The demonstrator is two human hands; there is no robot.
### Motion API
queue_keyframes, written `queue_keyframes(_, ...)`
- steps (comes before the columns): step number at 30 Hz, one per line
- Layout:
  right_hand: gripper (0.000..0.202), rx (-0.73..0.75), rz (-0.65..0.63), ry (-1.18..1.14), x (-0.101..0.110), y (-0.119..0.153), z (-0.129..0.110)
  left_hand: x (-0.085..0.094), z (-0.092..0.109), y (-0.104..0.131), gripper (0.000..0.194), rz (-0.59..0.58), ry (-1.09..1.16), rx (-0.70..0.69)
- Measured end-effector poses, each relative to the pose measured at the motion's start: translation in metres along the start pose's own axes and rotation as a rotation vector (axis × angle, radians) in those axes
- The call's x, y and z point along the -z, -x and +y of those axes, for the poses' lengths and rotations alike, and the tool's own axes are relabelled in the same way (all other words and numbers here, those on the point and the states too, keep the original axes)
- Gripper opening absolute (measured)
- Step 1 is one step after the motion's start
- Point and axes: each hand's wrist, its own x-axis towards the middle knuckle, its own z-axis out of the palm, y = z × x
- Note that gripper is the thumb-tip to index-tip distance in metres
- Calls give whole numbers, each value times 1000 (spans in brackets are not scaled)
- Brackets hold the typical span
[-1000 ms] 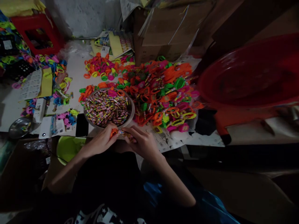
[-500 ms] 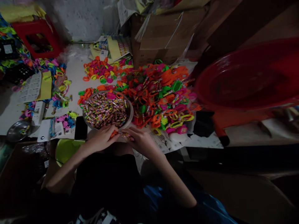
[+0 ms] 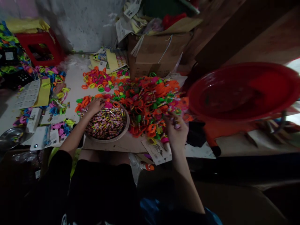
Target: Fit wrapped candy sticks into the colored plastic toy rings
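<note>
My left hand [image 3: 95, 106] reaches over the far left rim of a round bowl [image 3: 127, 122]. Its fingers are bent together beside orange plastic loops, and what they pinch, if anything, is hidden. Small wrapped candy sticks [image 3: 106, 125] fill the bowl, with a pink and an orange piece on top. Over the near right edge of a big heap of bright plastic toy watches [image 3: 150, 106], my right hand [image 3: 178, 134] is closed on several wrapped candy sticks [image 3: 176, 124], their ends showing past the fingers.
A smaller pile of coloured pieces [image 3: 97, 78] lies behind the bowl. Cardboard boxes [image 3: 161, 50] stand at the back, and a wide red basin [image 3: 194, 103] is at the right. At the left are a power strip [image 3: 34, 120], a metal dish [image 3: 6, 139] and a red stool [image 3: 22, 42].
My hands were together at the bowl's near rim, around an orange piece and candy sticks. The left has moved to the far rim, the right over to the heap. The view has shifted slightly.
</note>
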Motion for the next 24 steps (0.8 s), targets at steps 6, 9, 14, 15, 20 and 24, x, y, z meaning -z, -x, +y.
queue_keyframes(6, 32, -73, -381, -1, -15, 21, 13, -5, 3, -5, 21, -11, -5, -14)
queue_keyframes(9, 36, -254, -510, -68, -28, 30, 15, 2, 11, 9, 21, -7, 35, -50)
queue_keyframes(14, 40, -482, -771, -289, -49, 45, 7, 26, 47, 57, 26, 58, 194, -211)
queue_keyframes(15, 38, -460, -786, -282, -53, 47, 3, 32, 57, 69, 25, 60, 202, -251)
queue_keyframes(20, 28, -29, -772, -92, -57, 61, -30, 48, 93, 119, 16, 119, 178, -407)
queue_keyframes(24, 19, 251, -806, 124, -43, 71, -58, 49, 106, 144, 15, 132, 248, -396)
